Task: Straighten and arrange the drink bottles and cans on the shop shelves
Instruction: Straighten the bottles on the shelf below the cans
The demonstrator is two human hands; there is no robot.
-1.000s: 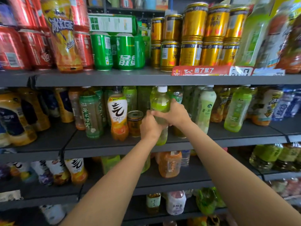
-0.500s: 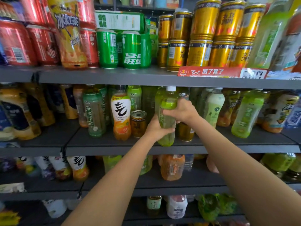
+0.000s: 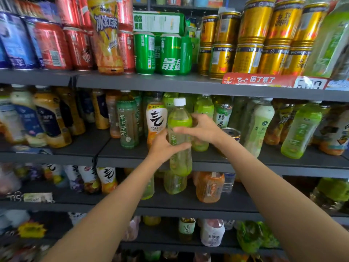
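Held item: green bottle [image 3: 179, 137] with a white cap, upright, gripped in both hands in front of the middle shelf [image 3: 207, 163]; its base hangs past the shelf's front edge, over the row below.
Left hand [image 3: 162, 148]: fingers curled round the bottle's lower body from the left, thumb across the front.
Right hand [image 3: 203, 129]: fingers wrapped round the green label band from the right.
Left neighbour: white-and-orange bottle [image 3: 156, 120], just beside the held bottle, partly covered by the left hand.
Right neighbour: gold-lidded can [image 3: 231, 134], behind the right wrist, near the shelf front.
Open room: bare shelf strip along the front edge, left of the hands, before the tall green tea bottle [image 3: 127, 125].
Overhead: top shelf [image 3: 151, 82] edge close above the white cap.
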